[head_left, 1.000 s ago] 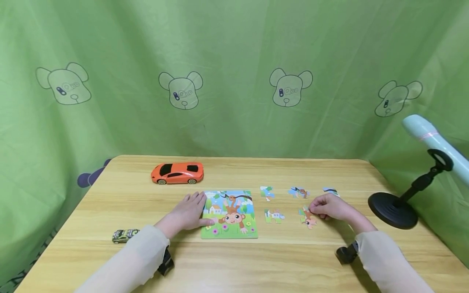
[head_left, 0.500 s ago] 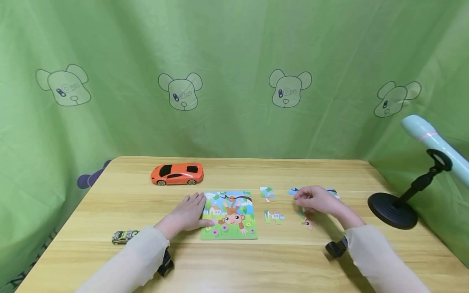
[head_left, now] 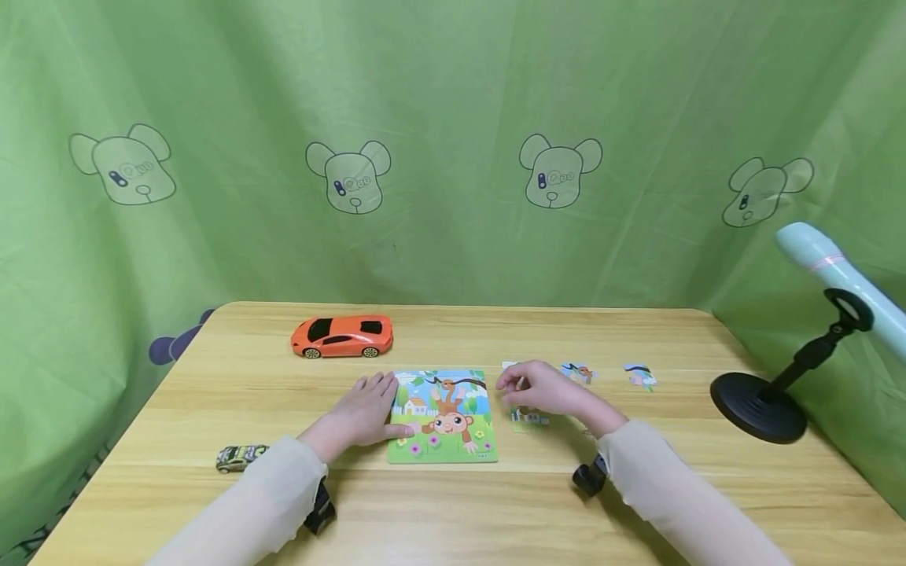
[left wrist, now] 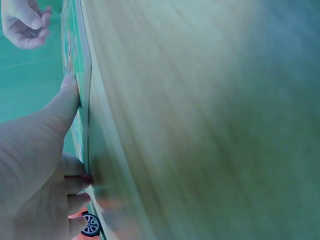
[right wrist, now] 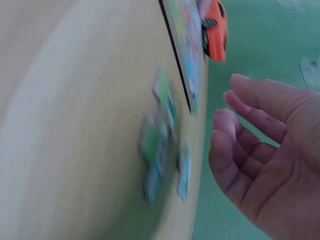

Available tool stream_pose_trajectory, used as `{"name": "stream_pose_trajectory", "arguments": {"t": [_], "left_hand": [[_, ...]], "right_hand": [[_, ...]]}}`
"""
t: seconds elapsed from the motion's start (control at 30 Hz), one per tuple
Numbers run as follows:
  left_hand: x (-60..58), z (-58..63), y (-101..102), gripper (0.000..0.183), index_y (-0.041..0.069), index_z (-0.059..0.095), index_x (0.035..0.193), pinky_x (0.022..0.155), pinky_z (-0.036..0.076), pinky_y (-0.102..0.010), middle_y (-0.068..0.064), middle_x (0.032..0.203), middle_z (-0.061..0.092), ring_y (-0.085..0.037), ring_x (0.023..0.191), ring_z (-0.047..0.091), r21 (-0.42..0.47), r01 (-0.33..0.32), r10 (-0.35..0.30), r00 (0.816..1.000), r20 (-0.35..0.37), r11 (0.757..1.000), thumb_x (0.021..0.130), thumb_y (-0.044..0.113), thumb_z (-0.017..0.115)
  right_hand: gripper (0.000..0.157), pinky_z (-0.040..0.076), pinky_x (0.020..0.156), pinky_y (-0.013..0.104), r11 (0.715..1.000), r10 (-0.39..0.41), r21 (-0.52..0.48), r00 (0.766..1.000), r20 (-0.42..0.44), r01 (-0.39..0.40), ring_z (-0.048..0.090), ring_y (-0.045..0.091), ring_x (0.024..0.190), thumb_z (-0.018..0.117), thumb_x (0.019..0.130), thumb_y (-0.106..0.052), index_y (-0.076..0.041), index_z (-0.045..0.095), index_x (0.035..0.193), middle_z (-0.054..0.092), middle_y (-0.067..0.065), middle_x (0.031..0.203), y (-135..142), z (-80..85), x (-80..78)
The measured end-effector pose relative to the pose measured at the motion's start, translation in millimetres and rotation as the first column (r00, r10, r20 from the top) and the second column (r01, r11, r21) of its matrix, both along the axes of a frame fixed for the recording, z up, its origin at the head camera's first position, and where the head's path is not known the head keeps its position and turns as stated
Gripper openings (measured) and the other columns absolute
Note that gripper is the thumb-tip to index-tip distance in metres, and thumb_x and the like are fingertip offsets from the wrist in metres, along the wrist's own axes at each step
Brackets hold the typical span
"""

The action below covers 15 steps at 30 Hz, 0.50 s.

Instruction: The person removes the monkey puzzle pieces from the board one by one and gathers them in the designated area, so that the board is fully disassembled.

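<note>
A jigsaw board (head_left: pixel 453 420) with a cartoon monkey picture lies flat on the table. My left hand (head_left: pixel 359 413) rests at its left side, thumb laid on the picture and fingers stretched along the edge. In the left wrist view that thumb (left wrist: pixel 65 102) presses on the board's surface. Just right of the board, my right hand (head_left: pixel 545 387) hovers with loosely bent fingers and nothing between them. Below it is a loose jigsaw piece with a house (head_left: pixel 531 420), partly covered. Another piece (head_left: pixel 579 373) shows a branch, and a blue one (head_left: pixel 640 376) lies farther right.
An orange toy car (head_left: pixel 343 336) stands behind the board, and a small patterned toy car (head_left: pixel 241 457) is at the left. At the right, a black stand (head_left: pixel 760 405) carries a light-blue microphone (head_left: pixel 849 275). A green curtain (head_left: pixel 453 157) hangs behind the table.
My right hand has moved left from the monkey piece, over the loose pieces, to beside the board. It held no piece on the way that I can see. My left hand has stayed in place.
</note>
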<state>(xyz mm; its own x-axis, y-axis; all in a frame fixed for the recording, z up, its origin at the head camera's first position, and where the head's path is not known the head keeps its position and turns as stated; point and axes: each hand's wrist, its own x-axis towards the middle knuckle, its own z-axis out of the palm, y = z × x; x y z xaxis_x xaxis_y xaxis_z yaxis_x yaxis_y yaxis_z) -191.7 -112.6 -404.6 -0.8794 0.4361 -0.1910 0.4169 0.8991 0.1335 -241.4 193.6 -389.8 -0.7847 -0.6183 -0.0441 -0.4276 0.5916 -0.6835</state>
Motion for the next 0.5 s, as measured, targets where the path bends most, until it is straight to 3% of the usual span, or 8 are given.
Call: {"name": "stream_pose_trajectory", "arguments": {"t": [0.2,0.5], "left_hand": [[0.4,0.3,0,0.088,-0.006,0.026,0.142,0.109,0.013,-0.046,-0.02,0.147,0.022,-0.034,0.135,0.018,0.01,-0.003,0.003,1.0,0.004,1.0,0.086,0.058,0.05],[-0.5,0.5,1,0.087,-0.006,0.027,0.141,0.109,0.014,-0.045,-0.02,0.147,0.022,-0.034,0.135,0.018,0.007,-0.002,0.002,1.0,-0.004,1.0,0.086,0.058,0.049]], "right_hand": [[0.016,0.046,0.065,0.029,0.996,0.078,0.03,0.997,0.012,-0.079,0.05,0.017,0.075,0.066,0.084,-0.009,-0.004,0.064,0.1,0.057,0.002,0.09,-25,-4.8,4.8],[0.028,0.04,0.065,0.03,0.985,0.12,0.128,0.991,-0.059,-0.112,0.045,0.019,0.077,0.07,0.08,-0.009,-0.006,0.062,0.107,0.052,0.005,0.097,-41,-7.0,9.5]]}}
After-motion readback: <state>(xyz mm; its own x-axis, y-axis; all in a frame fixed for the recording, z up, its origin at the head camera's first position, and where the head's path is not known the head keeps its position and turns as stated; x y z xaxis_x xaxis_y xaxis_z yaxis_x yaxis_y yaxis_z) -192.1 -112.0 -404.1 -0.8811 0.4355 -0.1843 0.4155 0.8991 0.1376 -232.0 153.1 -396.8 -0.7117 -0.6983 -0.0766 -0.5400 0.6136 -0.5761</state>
